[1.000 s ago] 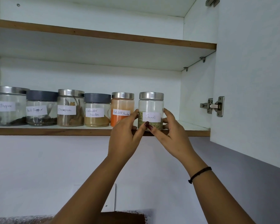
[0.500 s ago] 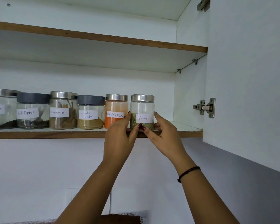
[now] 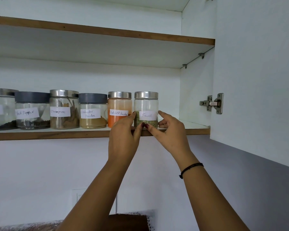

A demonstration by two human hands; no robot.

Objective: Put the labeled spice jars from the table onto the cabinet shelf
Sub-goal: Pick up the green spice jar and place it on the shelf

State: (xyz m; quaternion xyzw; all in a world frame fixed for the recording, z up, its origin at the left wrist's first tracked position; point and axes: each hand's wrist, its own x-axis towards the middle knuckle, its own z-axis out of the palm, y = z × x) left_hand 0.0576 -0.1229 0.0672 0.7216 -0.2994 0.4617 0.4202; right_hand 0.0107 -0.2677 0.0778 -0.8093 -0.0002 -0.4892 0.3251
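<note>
The Fennel jar [image 3: 146, 110] stands upright on the cabinet shelf [image 3: 57, 135], last in a row of 6, with the Red chilli powder jar [image 3: 119, 109] just beside it at 9 o'clock. The left hand [image 3: 123, 137] from 7 o'clock and the right hand [image 3: 168, 130] from 5 o'clock both pinch its lower sides.

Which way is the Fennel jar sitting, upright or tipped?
Upright. The Fennel jar stands level on the lower shelf, lid on top; left hand and right hand hold its sides.

Head cam only, pitched upward.
Sits below and behind left hand [image 3: 123, 140] and right hand [image 3: 171, 132], facing the shelf [image 3: 57, 133] just beyond them; near.
</note>
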